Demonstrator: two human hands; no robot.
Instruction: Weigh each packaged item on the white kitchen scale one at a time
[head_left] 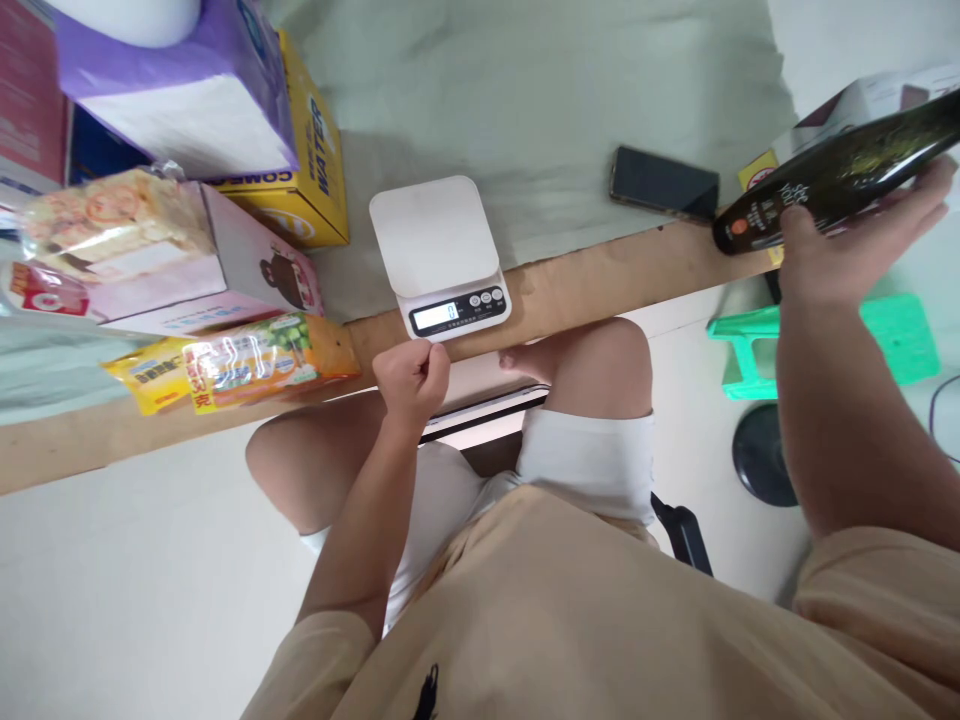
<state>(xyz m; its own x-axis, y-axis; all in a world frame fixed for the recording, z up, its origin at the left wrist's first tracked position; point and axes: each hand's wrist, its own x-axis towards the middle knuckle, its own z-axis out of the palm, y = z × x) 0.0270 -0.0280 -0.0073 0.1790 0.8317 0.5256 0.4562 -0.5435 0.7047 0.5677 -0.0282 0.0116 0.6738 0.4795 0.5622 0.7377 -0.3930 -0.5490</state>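
Note:
My right hand (862, 240) is wrapped around a dark green, glossy bottle (847, 185) with white lettering and an orange dot. The bottle is held tilted at the right, its narrower end running off the frame's edge. At the table's front edge, my left hand (414, 380) rests closed in a fist, and nothing shows in it. Just beyond that fist stands a white digital kitchen scale (435, 237), with a bare platform. Its lit display (436, 316) appears to read 0. A dark phone (664, 183) lies on the cloth between the scale and the bottle.
To the left are a yellow box (321, 160), a purple-and-white pack (187, 110), a pink box (259, 265), bagged bread-like food (120, 225) and an orange snack packet (262, 360). A green stool (900, 340) stands on the floor at right. Green cloth (540, 90) covers the table.

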